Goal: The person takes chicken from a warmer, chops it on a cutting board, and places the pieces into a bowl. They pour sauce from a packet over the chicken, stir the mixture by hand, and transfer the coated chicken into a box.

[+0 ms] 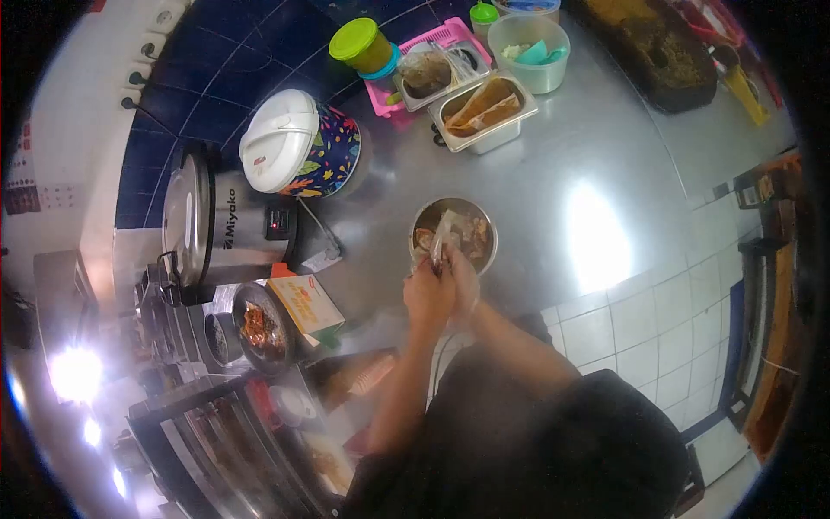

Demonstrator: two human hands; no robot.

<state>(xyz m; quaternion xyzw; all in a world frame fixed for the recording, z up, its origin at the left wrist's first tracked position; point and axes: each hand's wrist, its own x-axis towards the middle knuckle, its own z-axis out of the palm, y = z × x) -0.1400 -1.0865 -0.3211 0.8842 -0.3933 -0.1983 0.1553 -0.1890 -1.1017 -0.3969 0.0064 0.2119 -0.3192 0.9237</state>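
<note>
My left hand (430, 290) and my right hand (461, 281) are close together at the near rim of a round metal bowl (494, 251). Both are closed around a crumpled piece of thin clear plastic (445, 235), which sticks up from the fingers and overlaps the bowl in this view. A pale, translucent covering like a plastic glove shows over my right hand down to the wrist. Inside the bowl lie brownish pieces of food (475, 232) that look like meat, partly hidden by the plastic and my fingers.
A Miyako cooker (242, 221), a patterned container with a white lid (281, 143) and a cardboard box (304, 303) stand left on the steel counter (389, 173). Behind are metal food pans (488, 138) and a clear tub (540, 78). A pan of food (264, 333) sits lower left.
</note>
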